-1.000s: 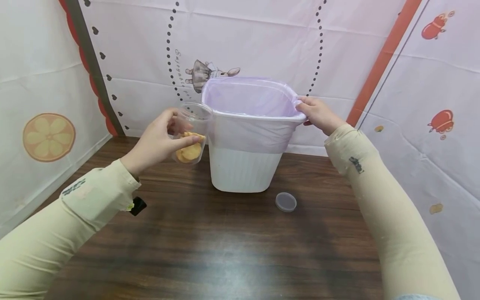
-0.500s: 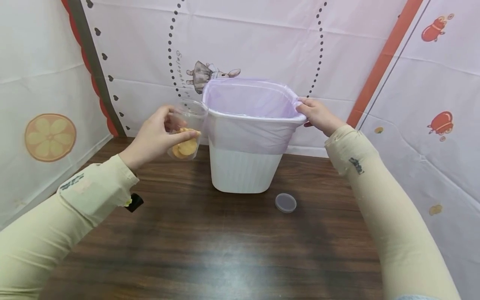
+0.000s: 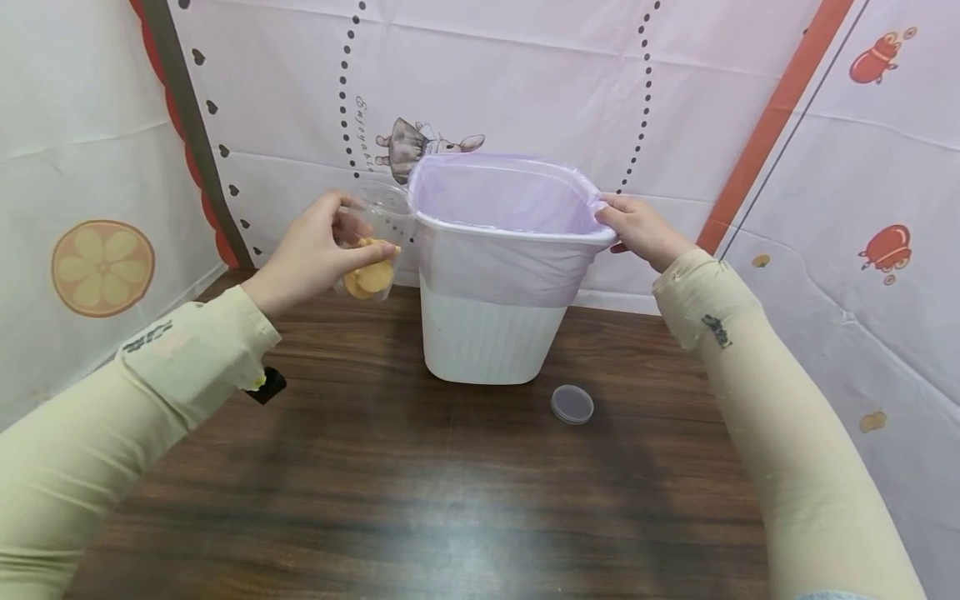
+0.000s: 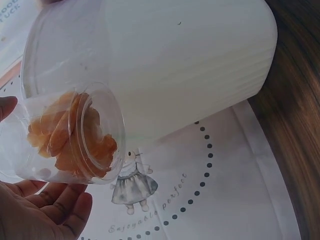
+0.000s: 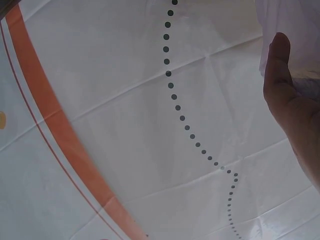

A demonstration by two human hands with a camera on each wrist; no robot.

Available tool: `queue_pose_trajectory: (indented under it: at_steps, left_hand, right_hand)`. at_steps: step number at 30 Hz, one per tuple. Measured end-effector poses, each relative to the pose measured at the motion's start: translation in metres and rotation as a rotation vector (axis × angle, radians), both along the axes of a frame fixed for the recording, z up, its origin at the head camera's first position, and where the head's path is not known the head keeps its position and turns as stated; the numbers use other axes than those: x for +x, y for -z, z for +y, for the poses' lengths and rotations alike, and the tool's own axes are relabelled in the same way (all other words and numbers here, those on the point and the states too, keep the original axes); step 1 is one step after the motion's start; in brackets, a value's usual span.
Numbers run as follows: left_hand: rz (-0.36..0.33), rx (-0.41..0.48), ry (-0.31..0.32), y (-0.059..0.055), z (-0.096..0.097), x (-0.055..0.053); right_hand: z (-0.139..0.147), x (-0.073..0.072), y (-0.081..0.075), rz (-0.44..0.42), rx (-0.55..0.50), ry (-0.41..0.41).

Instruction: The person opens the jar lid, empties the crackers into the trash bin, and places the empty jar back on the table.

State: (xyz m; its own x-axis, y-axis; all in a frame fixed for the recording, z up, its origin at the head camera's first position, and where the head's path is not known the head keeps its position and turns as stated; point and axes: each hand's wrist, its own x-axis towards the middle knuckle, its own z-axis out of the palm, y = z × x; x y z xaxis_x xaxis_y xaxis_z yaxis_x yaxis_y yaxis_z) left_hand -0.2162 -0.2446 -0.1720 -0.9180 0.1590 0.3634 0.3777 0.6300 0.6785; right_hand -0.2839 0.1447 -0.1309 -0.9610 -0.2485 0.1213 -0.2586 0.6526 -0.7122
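My left hand point(image 3: 313, 244) grips a clear plastic cup point(image 4: 102, 125) with several yellow chips point(image 3: 369, 279) in its bottom. The cup has no lid on and is held upright, beside the left rim of a white trash bin point(image 3: 487, 342). A thin purple bag point(image 3: 502, 267) lines the bin and folds down over its outside. At the bin's right rim my right hand point(image 3: 641, 231) pinches the bag's edge, thumb on top and fingers beneath. In the right wrist view, that hand point(image 5: 292, 100) shows only in part beside the bag.
A round clear lid point(image 3: 572, 404) lies on the dark wooden table point(image 3: 450, 483), in front of the bin to the right. White printed cloth point(image 3: 525, 75) hangs close behind the bin, with more on both sides.
My left hand has lifted the cup slightly, after a small shift to the left. My right hand stays on the bag at the rim, and the bin stands in place.
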Motion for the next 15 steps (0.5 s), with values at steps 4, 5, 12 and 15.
queue_pose_trajectory:
  at_steps: [4, 5, 12, 15]
  left_hand:
    - [0.002, -0.012, -0.005, -0.003, 0.0, -0.002]
    - [0.001, -0.015, -0.007, -0.004, 0.0, -0.002]
    - [-0.002, -0.019, -0.015, -0.011, -0.001, -0.011]
    - [0.0, -0.027, -0.022, -0.015, -0.002, -0.016]
  right_hand:
    - [0.001, 0.0, 0.0, 0.002, 0.003, 0.001]
    - [0.001, 0.0, 0.0, 0.003, 0.004, 0.001]
    - [0.001, 0.0, 0.0, 0.007, 0.017, -0.002]
    - [0.001, 0.0, -0.001, 0.014, 0.017, -0.004]
